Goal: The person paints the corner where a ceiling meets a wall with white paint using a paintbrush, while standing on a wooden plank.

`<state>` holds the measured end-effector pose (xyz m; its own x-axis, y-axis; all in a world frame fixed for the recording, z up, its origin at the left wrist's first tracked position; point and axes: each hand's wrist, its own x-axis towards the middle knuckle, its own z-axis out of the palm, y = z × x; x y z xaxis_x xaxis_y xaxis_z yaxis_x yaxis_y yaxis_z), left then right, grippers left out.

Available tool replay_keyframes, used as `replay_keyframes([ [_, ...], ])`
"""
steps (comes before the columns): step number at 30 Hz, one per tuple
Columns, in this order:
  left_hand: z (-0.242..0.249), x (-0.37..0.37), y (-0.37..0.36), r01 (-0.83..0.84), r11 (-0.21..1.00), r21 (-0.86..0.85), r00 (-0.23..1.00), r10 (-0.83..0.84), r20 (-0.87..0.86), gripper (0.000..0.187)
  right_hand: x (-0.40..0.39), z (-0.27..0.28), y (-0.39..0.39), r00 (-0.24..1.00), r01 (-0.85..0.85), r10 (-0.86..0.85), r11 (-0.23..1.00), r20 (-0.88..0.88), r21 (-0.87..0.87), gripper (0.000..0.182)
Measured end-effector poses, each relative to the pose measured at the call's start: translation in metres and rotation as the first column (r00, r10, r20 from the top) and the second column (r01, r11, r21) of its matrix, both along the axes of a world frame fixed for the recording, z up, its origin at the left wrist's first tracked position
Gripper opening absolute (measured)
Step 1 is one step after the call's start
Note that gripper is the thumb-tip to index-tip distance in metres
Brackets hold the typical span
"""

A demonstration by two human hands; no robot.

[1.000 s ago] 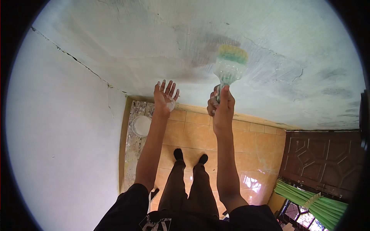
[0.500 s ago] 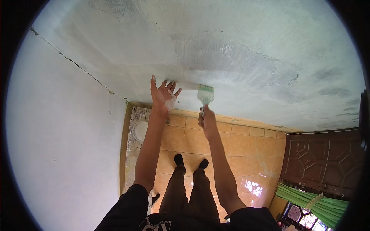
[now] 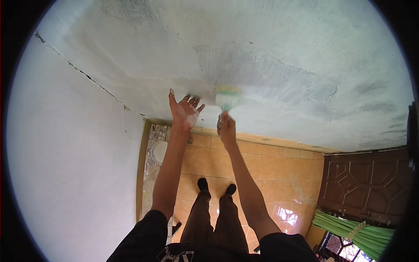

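Note:
My right hand (image 3: 227, 129) is wrapped round the handle of a wide paintbrush (image 3: 227, 99). The brush head, pale green and slightly blurred, is against the lower part of the whitish wall (image 3: 279, 100). Left of it, my left hand (image 3: 187, 112) is raised at the wall with its fingers spread and palm showing. White smears mark that palm. Damp-looking grey streaks cover the wall above the brush.
A long crack (image 3: 89, 77) runs along the corner with the left-hand wall (image 3: 70, 153). Below, a round white container (image 3: 160, 151) sits on a paint-spattered strip. Orange tiles (image 3: 270, 174) cover the floor. On the right are a brown panelled door (image 3: 364, 181) and a green curtain (image 3: 353, 233).
My right hand has moved left and slightly up with the paintbrush, bringing it closer to my left hand. The left hand has stayed almost in place.

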<state>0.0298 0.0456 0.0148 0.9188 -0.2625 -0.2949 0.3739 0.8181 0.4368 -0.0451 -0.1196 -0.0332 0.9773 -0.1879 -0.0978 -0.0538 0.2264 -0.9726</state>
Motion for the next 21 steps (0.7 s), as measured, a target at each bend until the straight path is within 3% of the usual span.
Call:
replay_keyframes([
  [2, 0.006, 0.0, 0.003, 0.022, 0.998, 0.059, 1.0, -0.022, -0.008, 0.125, -0.026, -0.024, 0.008, 0.951, -0.033, 0.061, 0.995, -0.304, 0.095, 0.045],
  [5, 0.01, 0.001, 0.007, -0.004, 0.995, 0.099, 0.996, 0.013, -0.089, 0.127, -0.053, -0.05, 0.016, 0.837, -0.02, 0.091, 0.99, -0.539, 0.137, 0.043],
  [8, 0.016, 0.0, 0.018, 0.0, 0.999, 0.046, 0.993, 0.005, -0.12, 0.124, -0.043, -0.015, 0.016, 0.833, 0.036, 0.092, 0.975, -0.546, 0.219, 0.039],
  [11, 0.01, -0.001, 0.02, -0.023, 0.999, 0.022, 0.991, 0.026, -0.135, 0.122, -0.029, 0.07, 0.009, 0.893, -0.021, 0.176, 0.936, -0.414, 0.353, 0.038],
  [16, 0.005, -0.001, 0.015, -0.082, 0.996, 0.039, 0.977, 0.088, -0.192, 0.112, -0.033, 0.16, 0.025, 0.984, -0.095, 0.123, 0.973, -0.125, 0.212, 0.04],
  [19, 0.007, 0.0, 0.015, -0.097, 0.994, 0.056, 0.972, 0.107, -0.209, 0.108, -0.011, 0.156, 0.033, 0.999, -0.047, 0.047, 0.988, 0.001, 0.149, 0.042],
  [21, 0.009, 0.002, 0.017, -0.095, 0.994, 0.045, 0.97, 0.102, -0.222, 0.108, 0.009, 0.118, 0.032, 0.995, -0.024, 0.019, 0.998, 0.101, 0.05, 0.044],
])
